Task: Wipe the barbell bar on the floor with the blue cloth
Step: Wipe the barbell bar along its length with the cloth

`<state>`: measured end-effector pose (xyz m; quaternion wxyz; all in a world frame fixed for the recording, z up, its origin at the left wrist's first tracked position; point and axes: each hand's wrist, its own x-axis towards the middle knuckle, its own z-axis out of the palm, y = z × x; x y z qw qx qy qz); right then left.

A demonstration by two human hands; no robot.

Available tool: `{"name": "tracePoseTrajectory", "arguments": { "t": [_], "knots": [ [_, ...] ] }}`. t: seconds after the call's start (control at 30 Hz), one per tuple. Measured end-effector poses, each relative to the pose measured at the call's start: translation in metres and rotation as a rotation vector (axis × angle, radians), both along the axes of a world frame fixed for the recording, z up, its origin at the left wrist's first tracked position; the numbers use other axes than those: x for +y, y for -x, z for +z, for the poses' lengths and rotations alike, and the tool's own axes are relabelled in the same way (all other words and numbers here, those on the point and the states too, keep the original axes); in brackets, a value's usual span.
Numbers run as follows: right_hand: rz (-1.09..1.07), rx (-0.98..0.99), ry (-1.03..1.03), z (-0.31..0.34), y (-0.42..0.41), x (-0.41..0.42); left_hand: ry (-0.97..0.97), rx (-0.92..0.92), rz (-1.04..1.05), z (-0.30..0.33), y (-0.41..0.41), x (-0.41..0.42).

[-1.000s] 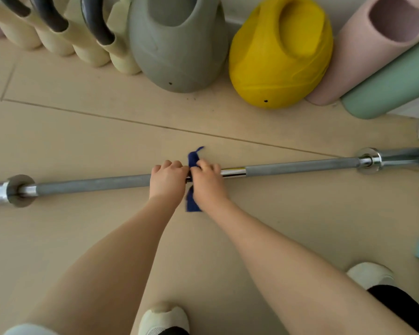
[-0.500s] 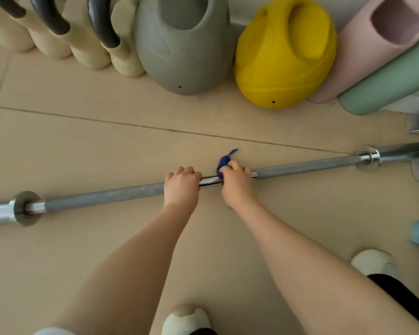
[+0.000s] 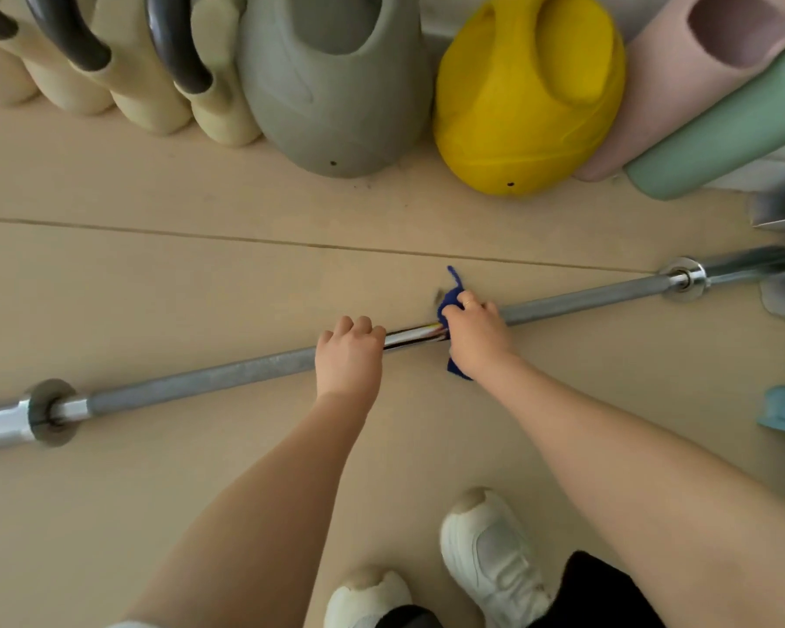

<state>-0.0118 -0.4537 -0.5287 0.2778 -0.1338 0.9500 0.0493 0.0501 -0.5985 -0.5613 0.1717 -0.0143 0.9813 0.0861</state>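
On the floor [image 3: 155, 283], the left hand [image 3: 347, 355] grips the barbell bar [image 3: 209, 378] while the right hand [image 3: 477, 333] clamps the blue cloth [image 3: 449, 303] around it just beside.

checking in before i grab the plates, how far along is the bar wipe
Partway. Right hand grips the blue cloth around the long steel barbell bar near its middle; left hand steadies the shaft. The stretch between them gleams. Both knurled lengths and end sleeves look undone.

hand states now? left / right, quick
Left hand: closed, gripping the barbell bar.
Right hand: closed, holding the blue cloth wrapped on the bar.
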Motion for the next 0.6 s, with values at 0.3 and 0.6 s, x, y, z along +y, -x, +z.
{"name": "tracePoseTrajectory", "arguments": {
  "t": [0.3,0.6],
  "knots": [
    [0.311,-0.077,0.089,-0.003,0.018,0.018,0.101,-0.101,0.078,0.006,0.007,0.011],
    [0.075,-0.042,0.178,-0.021,-0.001,-0.012,-0.014,0.056,0.262,0.011,-0.007,0.018]
  ]
}}
